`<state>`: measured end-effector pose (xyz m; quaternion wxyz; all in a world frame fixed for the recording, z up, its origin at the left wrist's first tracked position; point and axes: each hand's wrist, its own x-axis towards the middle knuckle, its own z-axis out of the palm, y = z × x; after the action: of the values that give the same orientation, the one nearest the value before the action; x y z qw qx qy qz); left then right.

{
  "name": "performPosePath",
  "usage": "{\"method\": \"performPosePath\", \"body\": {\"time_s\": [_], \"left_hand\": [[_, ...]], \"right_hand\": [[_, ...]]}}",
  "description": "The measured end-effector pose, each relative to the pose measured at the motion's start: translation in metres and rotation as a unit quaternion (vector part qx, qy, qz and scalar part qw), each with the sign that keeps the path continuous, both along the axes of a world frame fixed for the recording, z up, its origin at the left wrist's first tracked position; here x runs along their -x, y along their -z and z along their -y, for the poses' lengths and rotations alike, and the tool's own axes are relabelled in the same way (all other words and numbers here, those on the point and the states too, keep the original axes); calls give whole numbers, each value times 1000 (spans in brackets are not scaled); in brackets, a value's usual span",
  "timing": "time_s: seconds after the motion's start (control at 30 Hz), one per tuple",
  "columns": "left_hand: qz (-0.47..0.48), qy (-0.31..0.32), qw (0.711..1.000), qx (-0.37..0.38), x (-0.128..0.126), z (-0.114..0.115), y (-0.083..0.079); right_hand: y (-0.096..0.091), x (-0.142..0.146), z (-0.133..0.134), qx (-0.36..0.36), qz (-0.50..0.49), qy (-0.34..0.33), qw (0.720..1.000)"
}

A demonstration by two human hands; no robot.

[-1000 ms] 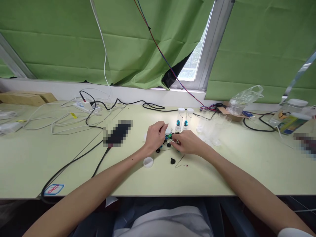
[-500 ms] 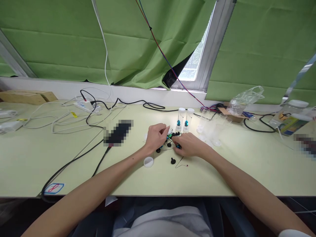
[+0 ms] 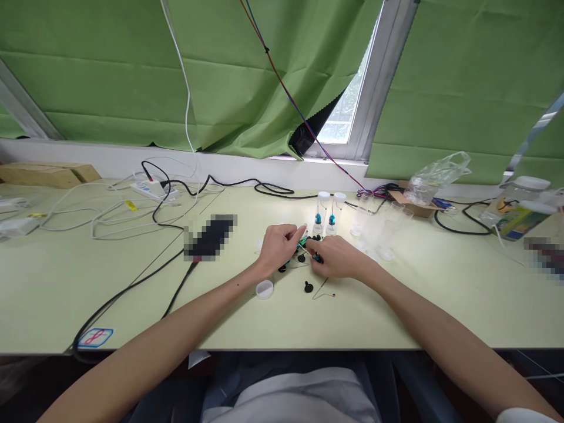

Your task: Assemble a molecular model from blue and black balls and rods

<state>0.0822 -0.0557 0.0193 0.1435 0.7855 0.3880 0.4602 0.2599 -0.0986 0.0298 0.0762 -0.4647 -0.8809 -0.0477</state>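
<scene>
My left hand (image 3: 278, 248) is closed at the middle of the table, its fingertips around a small green-and-blue part (image 3: 302, 242) mostly hidden by the hand. My right hand (image 3: 337, 258) is wrapped round a small screwdriver (image 3: 316, 257) with a dark handle. Its thin metal shaft points left toward the green-and-blue part. A black round piece with a stem (image 3: 301, 258) lies between the hands. A similar black piece (image 3: 308, 286) rests nearer me, beside a thin bent wire (image 3: 324, 296). A clear round lid (image 3: 265, 289) lies below my left wrist.
Behind my hands stand two clear tubes with white caps (image 3: 324, 195) and blue parts inside. Clear plastic pieces (image 3: 374, 238) lie to the right. A pixelated dark object (image 3: 211, 238) with a cable is on the left, near tangled cords. A cardboard box (image 3: 416, 205) sits at the back right.
Both hands stay almost in place. The right hand and the screwdriver have shifted very slightly; the left fingers have moved a little. The other things lie as before.
</scene>
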Motion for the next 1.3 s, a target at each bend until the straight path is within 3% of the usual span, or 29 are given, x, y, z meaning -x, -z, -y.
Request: {"method": "performPosePath", "body": {"time_s": [0.17, 0.33, 0.5, 0.8, 1.3], "left_hand": [[-12, -4, 1000, 20, 0, -1, 0], [-17, 19, 999, 35, 1, 1, -3], [41, 85, 985, 147, 1, 2, -5], [140, 157, 925, 315, 0, 4, -6], [183, 179, 906, 336, -1, 7, -10]], "right_hand": [[5, -3, -9, -32, -128, 13, 991], [10, -5, -17, -77, -263, 19, 962], [15, -8, -22, -112, -334, 29, 936], [21, -8, -28, -138, -368, 28, 919], [23, -3, -25, -98, -404, 30, 909]]}}
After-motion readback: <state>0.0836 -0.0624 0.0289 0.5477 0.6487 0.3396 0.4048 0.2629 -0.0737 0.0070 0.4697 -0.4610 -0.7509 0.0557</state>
